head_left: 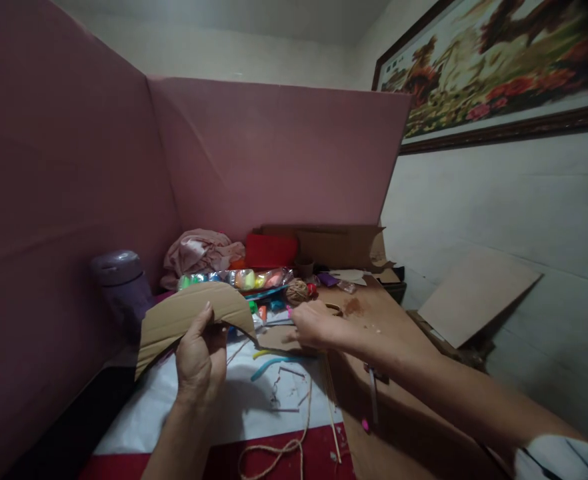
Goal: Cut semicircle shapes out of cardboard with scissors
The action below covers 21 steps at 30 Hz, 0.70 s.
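My left hand (201, 357) is closed on a curved, arch-shaped piece of cardboard (194, 303), thumb on its face and fingers behind it. The piece is tilted up above the white sheet (234, 393). Farther back, my right hand (310, 325) reaches across with curled fingers. A small pink bit shows at its fingertips, but what it belongs to is hidden. Just behind that hand lies a ball of brown twine (297, 291). Another flat cardboard piece (277, 338) rests under and beside the right hand.
Blue pipe-cleaner-like strips (274, 363), loose twine (274, 450) and thin sticks (333, 413) lie in front. Clear-wrapped colourful pots (249, 279) stand behind. A purple tumbler (123, 287) is at the left, a pink panel (279, 153) at the back, a cutter-like tool (373, 393) at the right.
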Available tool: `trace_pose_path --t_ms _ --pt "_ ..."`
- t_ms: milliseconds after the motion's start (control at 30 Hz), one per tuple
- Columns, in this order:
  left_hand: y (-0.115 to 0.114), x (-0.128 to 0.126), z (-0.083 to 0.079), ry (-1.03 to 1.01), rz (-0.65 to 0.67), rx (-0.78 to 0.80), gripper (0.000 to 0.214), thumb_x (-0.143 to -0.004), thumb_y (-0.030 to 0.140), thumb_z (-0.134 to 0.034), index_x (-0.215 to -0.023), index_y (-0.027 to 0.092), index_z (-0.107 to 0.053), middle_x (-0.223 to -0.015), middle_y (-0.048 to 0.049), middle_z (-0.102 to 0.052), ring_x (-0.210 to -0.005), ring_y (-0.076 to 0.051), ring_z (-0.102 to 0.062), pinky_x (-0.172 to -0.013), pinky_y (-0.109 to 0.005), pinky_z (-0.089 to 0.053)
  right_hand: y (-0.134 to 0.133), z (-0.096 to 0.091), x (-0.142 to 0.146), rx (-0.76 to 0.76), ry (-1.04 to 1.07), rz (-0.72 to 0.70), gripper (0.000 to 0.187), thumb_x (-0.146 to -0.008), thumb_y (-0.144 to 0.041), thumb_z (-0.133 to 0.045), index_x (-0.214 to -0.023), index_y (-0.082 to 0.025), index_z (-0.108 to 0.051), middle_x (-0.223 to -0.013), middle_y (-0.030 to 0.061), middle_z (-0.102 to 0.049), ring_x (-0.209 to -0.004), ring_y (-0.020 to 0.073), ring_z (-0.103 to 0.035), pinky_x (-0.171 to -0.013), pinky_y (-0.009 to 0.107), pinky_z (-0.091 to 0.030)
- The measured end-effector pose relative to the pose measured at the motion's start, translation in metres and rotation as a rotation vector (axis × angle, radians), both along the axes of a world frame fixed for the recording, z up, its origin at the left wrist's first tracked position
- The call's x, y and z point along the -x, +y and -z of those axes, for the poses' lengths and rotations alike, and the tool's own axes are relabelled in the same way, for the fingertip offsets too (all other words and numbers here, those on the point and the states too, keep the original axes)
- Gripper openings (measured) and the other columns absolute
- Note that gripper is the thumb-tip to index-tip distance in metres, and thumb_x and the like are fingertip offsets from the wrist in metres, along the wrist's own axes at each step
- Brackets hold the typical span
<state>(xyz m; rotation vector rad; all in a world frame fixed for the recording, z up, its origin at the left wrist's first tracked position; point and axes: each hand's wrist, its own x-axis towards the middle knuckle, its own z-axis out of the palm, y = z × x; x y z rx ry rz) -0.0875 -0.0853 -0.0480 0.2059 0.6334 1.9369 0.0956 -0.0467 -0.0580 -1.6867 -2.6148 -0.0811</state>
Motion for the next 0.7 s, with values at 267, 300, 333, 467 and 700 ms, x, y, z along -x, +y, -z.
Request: trace_pose_path --t_ms 267,300,333,467,700 --pt "0.002 -0.003 0.008 0.069 0.038 -0.003 0.016 -0.073 0.001 -0.058 -0.082 0.013 -0.064 -0.072 0.0001 -0.065 -0.062 -0.009 -0.059 -0.05 -0.017 -0.046 -0.017 0.02 -0.005 0.056 0.182 0.102 0.054 -0.059 -0.043 -0.075 -0.101 -0.011 -0.061 -0.099 0.0168 -0.066 -0.087 0.0302 -0.061 -0.065 0.032 -0.042" --pt "0.003 -0.004 0.008 0.071 0.036 0.0 0.016 -0.073 0.001 -0.058 -0.082 0.013 -0.064 -0.072 -0.0001 -0.066 -0.062 -0.009 -0.06 -0.05 -0.017 -0.046 -0.015 0.019 -0.007 0.071 0.223 0.111 0.048 -0.061 -0.043 -0.074 -0.096 -0.013 -0.063 -0.096 0.0137 -0.067 -0.084 0.0278 -0.062 -0.063 0.03 -0.042" --pt "0.003 -0.004 0.009 0.074 0.033 0.002 0.016 -0.072 0.001 -0.058 -0.081 0.013 -0.064 -0.072 -0.0002 -0.065 -0.062 -0.009 -0.06 -0.049 -0.017 -0.046 -0.013 0.018 -0.009 0.088 0.267 0.114 0.04 -0.063 -0.042 -0.072 -0.091 -0.015 -0.064 -0.091 0.0099 -0.068 -0.08 0.0249 -0.062 -0.061 0.029 -0.042" --pt "0.004 -0.004 0.008 0.084 0.023 -0.012 0.016 -0.072 0.001 -0.059 -0.08 0.014 -0.064 -0.072 0.0001 -0.066 -0.061 -0.009 -0.06 -0.05 -0.017 -0.045 -0.006 0.011 -0.017 0.125 0.441 0.132 0.025 -0.079 -0.041 -0.06 -0.083 -0.016 -0.063 -0.079 0.0017 -0.065 -0.07 0.0152 -0.059 -0.06 0.027 -0.043" --pt "0.004 -0.004 0.008 0.085 0.035 -0.027 0.013 -0.073 0.002 -0.059 -0.079 0.014 -0.063 -0.066 0.0008 -0.065 -0.056 -0.009 -0.058 -0.048 -0.017 -0.044 -0.027 -0.018 -0.036 0.112 0.741 0.167 0.021 -0.084 -0.034 -0.054 -0.079 -0.016 -0.065 -0.076 0.0018 -0.065 -0.071 0.0167 -0.058 -0.057 0.024 -0.04"
